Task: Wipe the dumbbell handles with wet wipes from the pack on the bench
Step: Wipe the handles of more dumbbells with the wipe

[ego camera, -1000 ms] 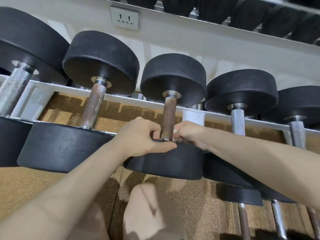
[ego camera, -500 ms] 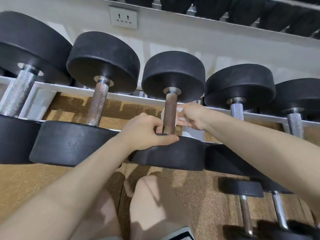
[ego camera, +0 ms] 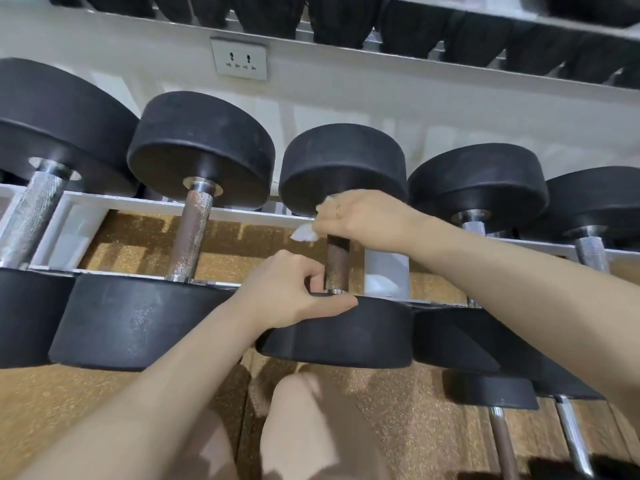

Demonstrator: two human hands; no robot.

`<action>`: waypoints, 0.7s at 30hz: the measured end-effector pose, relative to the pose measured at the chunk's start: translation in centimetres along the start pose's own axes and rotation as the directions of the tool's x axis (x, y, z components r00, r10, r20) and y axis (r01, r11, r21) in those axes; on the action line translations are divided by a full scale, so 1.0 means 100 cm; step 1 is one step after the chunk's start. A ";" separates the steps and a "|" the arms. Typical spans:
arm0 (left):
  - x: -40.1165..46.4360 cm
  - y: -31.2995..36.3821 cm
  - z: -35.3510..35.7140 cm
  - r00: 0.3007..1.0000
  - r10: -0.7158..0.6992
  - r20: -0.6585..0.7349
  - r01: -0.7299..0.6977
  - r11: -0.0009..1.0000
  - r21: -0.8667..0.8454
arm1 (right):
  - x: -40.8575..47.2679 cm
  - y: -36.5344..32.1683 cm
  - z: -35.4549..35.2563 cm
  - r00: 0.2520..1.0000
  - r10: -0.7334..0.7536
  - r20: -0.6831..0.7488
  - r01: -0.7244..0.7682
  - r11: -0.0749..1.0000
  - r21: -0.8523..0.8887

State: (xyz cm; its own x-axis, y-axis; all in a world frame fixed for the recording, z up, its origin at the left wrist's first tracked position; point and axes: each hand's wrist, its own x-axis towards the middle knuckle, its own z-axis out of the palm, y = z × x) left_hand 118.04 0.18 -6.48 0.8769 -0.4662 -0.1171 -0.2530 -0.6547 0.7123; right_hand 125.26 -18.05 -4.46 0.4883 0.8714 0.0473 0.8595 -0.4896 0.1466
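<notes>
A black dumbbell lies across the white rack (ego camera: 86,206), its brownish knurled handle (ego camera: 337,265) in the middle of the view. My right hand (ego camera: 360,218) is wrapped around the top of that handle with a white wet wipe (ego camera: 304,233) bunched under the fingers; a corner of the wipe sticks out to the left. My left hand (ego camera: 294,289) rests on the near black head (ego camera: 346,336) of the same dumbbell, thumb along its rim and fingers curled at the handle's foot. The pack of wipes and the bench are out of view.
More dumbbells (ego camera: 194,233) lie side by side on the rack to the left and right. A higher shelf of black weights (ego camera: 450,26) runs along the top. A wall socket (ego camera: 239,58) sits behind. Smaller dumbbells (ego camera: 498,403) lie on the brown floor at the lower right, beside my knees (ego camera: 311,427).
My right hand has slid up the handle with the wipe, from the foot near the front head to the top by the rear head. My left hand has stayed on the front head.
</notes>
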 end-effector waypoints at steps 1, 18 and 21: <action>0.001 0.000 -0.001 1.000 -0.004 -0.001 0.004 1.000 -0.003 | 0.003 -0.003 0.002 0.992 0.006 0.130 -0.015 0.998 0.065; 0.001 0.001 -0.002 1.000 -0.014 0.025 0.015 0.999 -0.037 | 0.028 0.000 0.007 0.940 0.084 0.330 -0.082 0.996 -0.021; -0.001 0.002 -0.002 0.999 -0.033 0.020 0.034 0.999 -0.039 | 0.016 -0.011 0.007 0.924 0.149 0.351 -0.211 0.966 0.147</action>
State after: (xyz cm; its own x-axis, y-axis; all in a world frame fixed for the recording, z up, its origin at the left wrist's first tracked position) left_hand 118.01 0.22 -6.22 0.8766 -0.4558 -0.1544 -0.2067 -0.6463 0.7345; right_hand 125.20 -16.17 -5.25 0.6321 0.7220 -0.2813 0.7496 -0.6617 -0.0137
